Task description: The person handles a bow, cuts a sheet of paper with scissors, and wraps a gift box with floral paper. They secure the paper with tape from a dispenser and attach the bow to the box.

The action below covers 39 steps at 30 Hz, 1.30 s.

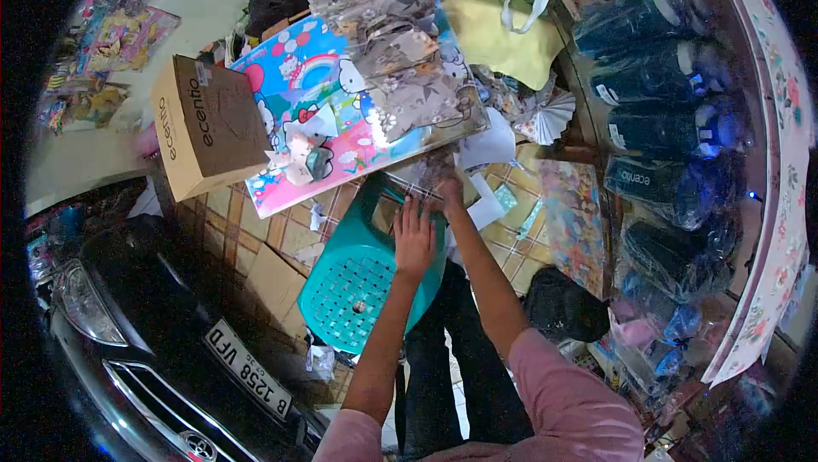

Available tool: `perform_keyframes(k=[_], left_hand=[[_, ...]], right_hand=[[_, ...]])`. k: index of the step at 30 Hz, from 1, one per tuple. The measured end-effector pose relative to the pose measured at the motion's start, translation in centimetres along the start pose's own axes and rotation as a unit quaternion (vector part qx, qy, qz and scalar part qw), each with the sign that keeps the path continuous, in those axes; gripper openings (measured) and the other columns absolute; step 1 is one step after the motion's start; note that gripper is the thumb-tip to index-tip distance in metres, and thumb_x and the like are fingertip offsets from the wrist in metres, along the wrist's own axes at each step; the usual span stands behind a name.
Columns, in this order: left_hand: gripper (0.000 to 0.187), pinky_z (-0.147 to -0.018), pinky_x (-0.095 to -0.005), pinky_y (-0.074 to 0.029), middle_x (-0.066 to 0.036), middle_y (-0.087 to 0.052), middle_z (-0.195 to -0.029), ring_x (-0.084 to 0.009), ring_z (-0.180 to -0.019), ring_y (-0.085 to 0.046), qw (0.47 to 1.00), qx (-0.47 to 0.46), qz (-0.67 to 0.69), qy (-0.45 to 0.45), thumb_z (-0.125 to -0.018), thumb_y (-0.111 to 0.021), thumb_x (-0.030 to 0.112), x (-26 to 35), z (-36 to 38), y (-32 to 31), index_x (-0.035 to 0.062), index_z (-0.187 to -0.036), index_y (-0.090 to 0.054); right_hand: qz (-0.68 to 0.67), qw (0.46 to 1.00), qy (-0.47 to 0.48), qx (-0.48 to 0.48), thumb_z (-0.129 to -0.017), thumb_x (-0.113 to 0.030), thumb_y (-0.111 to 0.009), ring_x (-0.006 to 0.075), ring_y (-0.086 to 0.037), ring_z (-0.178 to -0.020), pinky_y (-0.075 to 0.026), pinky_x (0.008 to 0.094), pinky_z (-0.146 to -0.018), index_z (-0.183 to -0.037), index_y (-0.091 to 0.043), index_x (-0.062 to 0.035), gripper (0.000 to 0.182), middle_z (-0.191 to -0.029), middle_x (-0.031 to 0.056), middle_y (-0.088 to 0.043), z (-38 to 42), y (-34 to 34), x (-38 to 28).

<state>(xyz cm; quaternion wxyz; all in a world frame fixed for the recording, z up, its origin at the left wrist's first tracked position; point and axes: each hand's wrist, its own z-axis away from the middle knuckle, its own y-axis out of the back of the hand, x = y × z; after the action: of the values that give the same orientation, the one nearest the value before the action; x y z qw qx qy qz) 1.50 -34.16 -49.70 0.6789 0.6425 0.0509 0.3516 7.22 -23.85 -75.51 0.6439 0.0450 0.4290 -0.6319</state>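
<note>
A green plastic chair (348, 293) with a woven-pattern seat stands in front of me, its back toward my hands. My left hand (412, 236) lies on the chair's back with its fingers stretched out. My right hand (450, 193) is just beyond it, at the chair's upper edge. Its fingers are small and blurred, so I cannot make out whether they grip anything. Beyond both hands is a Hello Kitty folding table top (366, 132), with pleated grey floral fabric (409, 62) lying over it. A crumpled wrapper (310, 160) rests on the table's near part.
A cardboard box (209, 121) marked ecentio stands left of the table. The front of a black car (162, 309) fills the lower left. Several dark plastic-wrapped items (645, 126) line the right side. A black bag (565, 306) and paper scraps lie on the tiled floor.
</note>
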Motion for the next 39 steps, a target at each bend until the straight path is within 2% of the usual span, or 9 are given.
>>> perform_keyframes(k=[3,10,13,20,28,31,34,36,39], left_hand=[[0.051,-0.108,-0.0492,-0.019,-0.014,-0.031,-0.14,-0.0312,-0.133,-0.024,1.0,0.015,0.012,0.005,-0.09,-0.046,0.022,0.4,-0.2,0.2,0.0068,-0.136,-0.032],[0.054,-0.105,-0.0471,-0.025,-0.015,-0.035,-0.137,-0.0324,-0.128,-0.031,1.0,0.016,0.024,0.0,-0.087,-0.051,0.023,0.8,-0.2,1.1,0.0045,-0.135,-0.033],[0.053,-0.101,-0.0477,-0.03,-0.016,-0.038,-0.134,-0.0342,-0.122,-0.037,0.999,0.037,0.012,-0.007,-0.087,-0.052,0.026,0.5,0.1,0.5,0.004,-0.133,-0.036],[0.042,-0.093,-0.0481,-0.035,-0.018,-0.047,-0.124,-0.0363,-0.114,-0.044,0.998,0.045,0.036,-0.011,-0.086,-0.054,0.027,0.9,-0.1,0.7,0.0035,-0.12,-0.05],[0.029,-0.082,-0.0449,-0.041,-0.016,-0.054,-0.102,-0.0349,-0.096,-0.05,0.995,0.062,0.078,0.012,-0.085,-0.055,0.025,0.9,-0.3,0.9,0.0023,-0.103,-0.054],[0.027,-0.08,-0.0449,-0.042,-0.016,-0.054,-0.097,-0.0346,-0.093,-0.051,0.996,0.049,0.071,0.022,-0.086,-0.054,0.024,1.0,-0.3,1.1,0.0016,-0.1,-0.053],[0.028,-0.079,-0.0452,-0.041,-0.016,-0.053,-0.096,-0.0347,-0.092,-0.051,0.997,0.042,0.069,0.012,-0.086,-0.053,0.025,0.6,-0.3,0.7,0.0008,-0.1,-0.053],[0.028,-0.079,-0.0454,-0.041,-0.016,-0.053,-0.095,-0.0348,-0.092,-0.051,0.997,0.041,0.067,0.007,-0.086,-0.053,0.025,0.4,-0.2,0.3,0.0004,-0.099,-0.052],[0.031,-0.08,-0.0459,-0.041,-0.017,-0.053,-0.096,-0.0349,-0.093,-0.05,0.998,0.031,0.059,0.022,-0.086,-0.053,0.028,0.4,-0.2,0.4,0.0002,-0.099,-0.052]], right_hand=[[0.038,0.985,0.075,0.149,-0.086,-0.031,-0.058,0.0151,-0.056,-0.088,-0.047,0.0283,-0.069,-0.121,-0.051,-0.0041,0.046,-0.108,0.0056,-0.057,9.5,-6.3,-9.9],[0.001,0.975,0.054,0.215,-0.085,-0.011,-0.06,0.0137,-0.057,-0.09,-0.045,0.0227,-0.074,-0.111,-0.057,-0.0015,0.028,-0.102,0.0035,-0.06,17.4,-0.6,-13.1],[-0.098,0.976,0.122,0.154,-0.085,-0.004,-0.058,0.014,-0.057,-0.092,-0.045,0.0223,-0.076,-0.109,-0.057,-0.0014,0.024,-0.101,0.0036,-0.06,19.1,-0.7,-14.7],[0.134,0.966,0.153,0.16,-0.088,-0.007,-0.055,0.0158,-0.055,-0.099,-0.041,0.0274,-0.086,-0.108,-0.057,-0.0014,0.021,-0.107,0.0049,-0.059,20.7,-2.2,-18.5],[0.587,0.731,0.257,0.233,-0.074,0.001,-0.055,0.042,-0.034,-0.123,-0.03,0.0437,-0.104,-0.132,-0.035,0.0029,0.061,-0.132,0.0261,-0.038,14.9,5.5,-13.6],[0.709,0.645,0.243,0.15,-0.08,-0.009,-0.059,0.0325,-0.039,-0.122,-0.037,0.0375,-0.097,-0.135,-0.032,0.0026,0.062,-0.135,0.0196,-0.038,14.1,6.9,-14.4],[0.486,0.814,0.276,0.159,-0.082,-0.008,-0.059,0.0251,-0.048,-0.112,-0.045,0.031,-0.087,-0.137,-0.032,-0.0007,0.061,-0.136,0.0165,-0.039,12.6,6.5,-15.0],[0.329,0.917,0.152,0.168,-0.083,-0.007,-0.059,0.019,-0.052,-0.103,-0.047,0.0277,-0.079,-0.138,-0.032,-0.0042,0.061,-0.133,0.0136,-0.042,13.8,4.5,-16.8],[0.219,0.957,0.128,0.142,-0.086,-0.006,-0.053,0.0093,-0.05,-0.082,-0.045,0.0261,-0.069,-0.137,-0.036,-0.008,0.054,-0.121,0.0079,-0.051,13.8,3.8,-16.6]])
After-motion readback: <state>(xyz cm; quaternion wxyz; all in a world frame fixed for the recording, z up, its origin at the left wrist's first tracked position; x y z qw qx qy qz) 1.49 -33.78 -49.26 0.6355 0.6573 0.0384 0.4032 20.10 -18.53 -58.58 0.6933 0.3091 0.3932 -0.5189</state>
